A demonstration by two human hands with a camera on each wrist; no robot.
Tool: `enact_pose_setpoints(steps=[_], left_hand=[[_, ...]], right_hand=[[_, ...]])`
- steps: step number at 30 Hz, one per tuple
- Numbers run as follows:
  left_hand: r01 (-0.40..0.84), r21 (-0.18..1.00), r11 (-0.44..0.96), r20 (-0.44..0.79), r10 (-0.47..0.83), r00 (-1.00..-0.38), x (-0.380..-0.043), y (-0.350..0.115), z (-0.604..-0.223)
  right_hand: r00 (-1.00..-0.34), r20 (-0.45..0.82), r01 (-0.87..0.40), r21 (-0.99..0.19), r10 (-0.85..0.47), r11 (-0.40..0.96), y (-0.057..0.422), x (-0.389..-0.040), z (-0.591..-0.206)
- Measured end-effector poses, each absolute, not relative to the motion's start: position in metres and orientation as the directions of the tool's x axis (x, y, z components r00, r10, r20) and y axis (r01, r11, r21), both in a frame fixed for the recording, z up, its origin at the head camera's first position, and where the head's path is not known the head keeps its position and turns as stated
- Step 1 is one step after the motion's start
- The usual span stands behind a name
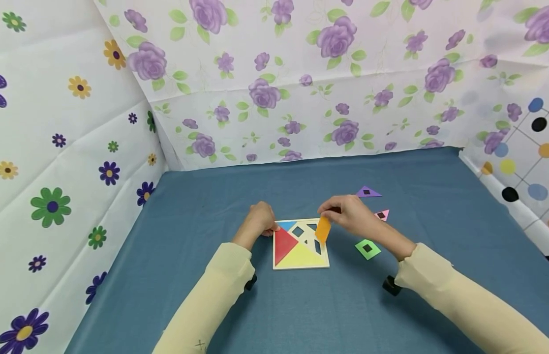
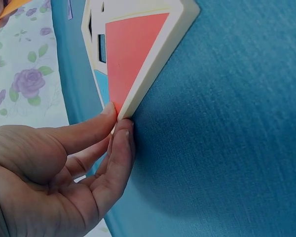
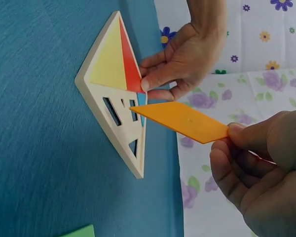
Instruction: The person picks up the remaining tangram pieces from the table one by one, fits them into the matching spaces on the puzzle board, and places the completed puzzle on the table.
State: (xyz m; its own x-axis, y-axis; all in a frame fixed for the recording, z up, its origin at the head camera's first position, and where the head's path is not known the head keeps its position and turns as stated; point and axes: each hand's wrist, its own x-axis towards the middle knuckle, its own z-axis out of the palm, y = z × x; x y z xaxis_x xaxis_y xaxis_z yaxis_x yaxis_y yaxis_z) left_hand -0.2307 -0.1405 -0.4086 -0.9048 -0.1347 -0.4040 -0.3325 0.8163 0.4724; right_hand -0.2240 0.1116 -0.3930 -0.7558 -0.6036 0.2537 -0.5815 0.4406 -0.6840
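A wooden tangram board (image 1: 301,268) lies on the blue cloth, with a red triangle (image 1: 282,246), a yellow triangle (image 1: 301,258) and a blue piece (image 1: 286,225) set in it. Several dark cut-outs show in its bare part. My left hand (image 1: 262,218) pinches the board's left corner, thumb on top by the red triangle's tip and fingers against the side, as the left wrist view shows. With thumb and fingertips, my right hand (image 1: 351,214) holds an orange parallelogram (image 3: 182,121) by one end. That piece is tilted above the board's right side, apart from it in the right wrist view.
Right of the board lie a purple triangle (image 1: 374,193), a pink piece (image 1: 385,214) partly hidden by the right hand, and a green square (image 1: 360,247), each with a dark patch. Flowered sheets (image 1: 239,123) hang along the back and left of the blue cloth (image 1: 203,196).
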Motion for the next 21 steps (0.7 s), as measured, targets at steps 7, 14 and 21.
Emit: enact_pose_setpoints(steps=[7, 14, 21], left_hand=[[-0.356, 0.453, 0.817, -0.420, -0.157, -0.894, -0.235, -0.139, -0.411], [-0.375, 0.458, 0.806, -0.432, -0.167, -0.886, -0.238, -0.140, -0.413], [-0.381, 0.460, 0.802, -0.444, -0.164, -0.881, -0.238, -0.140, -0.413]], right_hand=[[-0.758, 0.195, -0.555, -0.695, -0.623, 0.458, 0.106, -0.224, -0.397], [-0.744, 0.138, -0.538, -0.704, -0.654, 0.464, 0.105, -0.226, -0.402], [-0.727, 0.103, -0.534, -0.707, -0.679, 0.464, 0.104, -0.225, -0.404]])
